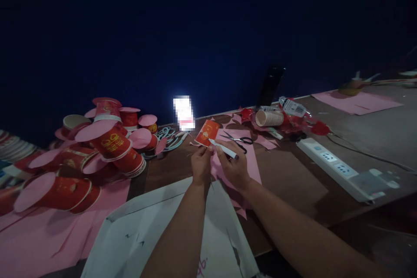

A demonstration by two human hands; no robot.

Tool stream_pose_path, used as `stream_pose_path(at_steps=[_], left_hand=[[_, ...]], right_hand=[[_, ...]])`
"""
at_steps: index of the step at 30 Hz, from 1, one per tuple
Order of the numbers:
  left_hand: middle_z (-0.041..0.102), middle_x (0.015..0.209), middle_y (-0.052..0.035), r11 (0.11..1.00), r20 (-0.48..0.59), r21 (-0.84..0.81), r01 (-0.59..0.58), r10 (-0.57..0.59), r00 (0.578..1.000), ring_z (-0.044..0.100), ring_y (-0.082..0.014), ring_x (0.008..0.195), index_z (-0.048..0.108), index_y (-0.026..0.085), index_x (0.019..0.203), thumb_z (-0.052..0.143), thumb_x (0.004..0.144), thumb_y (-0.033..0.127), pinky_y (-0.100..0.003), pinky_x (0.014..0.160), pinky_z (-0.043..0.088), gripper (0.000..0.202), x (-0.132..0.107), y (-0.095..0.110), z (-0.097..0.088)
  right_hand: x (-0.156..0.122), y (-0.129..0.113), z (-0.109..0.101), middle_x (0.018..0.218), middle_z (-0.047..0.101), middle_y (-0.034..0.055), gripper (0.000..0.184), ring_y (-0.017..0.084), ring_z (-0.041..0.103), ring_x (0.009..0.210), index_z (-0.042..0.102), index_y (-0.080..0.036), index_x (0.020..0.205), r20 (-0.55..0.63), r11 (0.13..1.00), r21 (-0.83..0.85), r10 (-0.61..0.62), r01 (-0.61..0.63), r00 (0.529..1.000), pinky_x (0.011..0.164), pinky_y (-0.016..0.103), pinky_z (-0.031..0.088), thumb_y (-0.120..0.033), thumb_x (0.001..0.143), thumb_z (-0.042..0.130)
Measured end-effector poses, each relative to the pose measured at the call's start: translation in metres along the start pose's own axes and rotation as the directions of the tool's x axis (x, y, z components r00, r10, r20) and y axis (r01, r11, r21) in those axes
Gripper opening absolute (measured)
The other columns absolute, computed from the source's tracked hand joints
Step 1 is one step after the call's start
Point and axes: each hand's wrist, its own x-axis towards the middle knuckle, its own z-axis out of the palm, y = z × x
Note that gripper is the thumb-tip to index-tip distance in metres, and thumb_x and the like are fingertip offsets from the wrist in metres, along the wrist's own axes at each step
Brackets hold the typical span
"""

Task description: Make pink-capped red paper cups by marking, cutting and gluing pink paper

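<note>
My left hand (201, 165) is closed in a pinch on the lower edge of a small red card (207, 132) with gold print, held tilted above the table. My right hand (233, 166) is wrapped round a white glue stick or pen (224, 149), whose tip touches the card's lower right corner. Both hands hover over a sheet of pink paper (250, 160). Black-handled scissors (239, 140) lie just beyond my right hand.
A heap of red paper cups (110, 143) capped with pink discs fills the left. A stack of plain cups (269, 117) lies on its side behind. A white power strip (339, 167) lies at the right. A white cardboard sheet (137, 234) lies near me.
</note>
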Motion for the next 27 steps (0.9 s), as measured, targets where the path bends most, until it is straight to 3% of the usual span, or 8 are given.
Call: stream_pose_path(at_steps=[5,12,21,27], left_hand=[[0.068,0.071,-0.0018,1.0,0.027,-0.004,-0.021,0.021,0.999,0.06,-0.0145,0.068,0.075,0.015,0.082,0.071,0.069,0.035,-0.027,0.072,0.045,0.024,0.0,0.0,-0.002],[0.068,0.075,-0.0036,0.991,0.06,-0.13,0.019,-0.011,0.998,0.06,-0.0128,0.067,0.074,0.014,0.088,0.072,0.068,0.036,-0.026,0.071,0.045,0.029,0.002,-0.003,-0.001],[0.064,0.067,-0.0012,0.988,0.005,-0.149,0.027,-0.026,1.0,0.057,-0.0109,0.064,0.073,0.013,0.076,0.073,0.065,0.033,-0.024,0.069,0.045,0.022,0.0,0.005,0.001],[0.066,0.069,-0.0019,0.988,0.024,-0.148,0.04,-0.037,0.999,0.058,-0.0117,0.065,0.073,0.014,0.08,0.072,0.067,0.032,-0.025,0.069,0.044,0.022,-0.003,0.009,0.001]], right_hand=[[0.0,0.0,0.0,0.096,0.069,0.0053,0.022,0.018,0.062,0.09,0.068,-0.023,0.108,0.003,1.0,-0.009,-0.006,0.006,1.0,0.085,0.035,0.05,-0.021,0.089,0.057],[-0.001,0.001,0.0,0.096,0.068,0.0055,0.022,0.018,0.062,0.089,0.068,-0.023,0.108,0.006,1.0,-0.018,-0.014,0.014,1.0,0.084,0.036,0.051,-0.021,0.089,0.056],[-0.001,0.001,-0.001,0.098,0.068,0.005,0.023,0.019,0.062,0.091,0.068,-0.024,0.108,0.018,0.999,-0.04,-0.016,0.016,1.0,0.085,0.036,0.051,-0.022,0.089,0.056],[-0.001,0.001,-0.001,0.097,0.068,0.0051,0.024,0.018,0.063,0.09,0.068,-0.024,0.109,0.021,0.999,-0.042,-0.029,0.03,0.999,0.085,0.036,0.051,-0.021,0.088,0.056]])
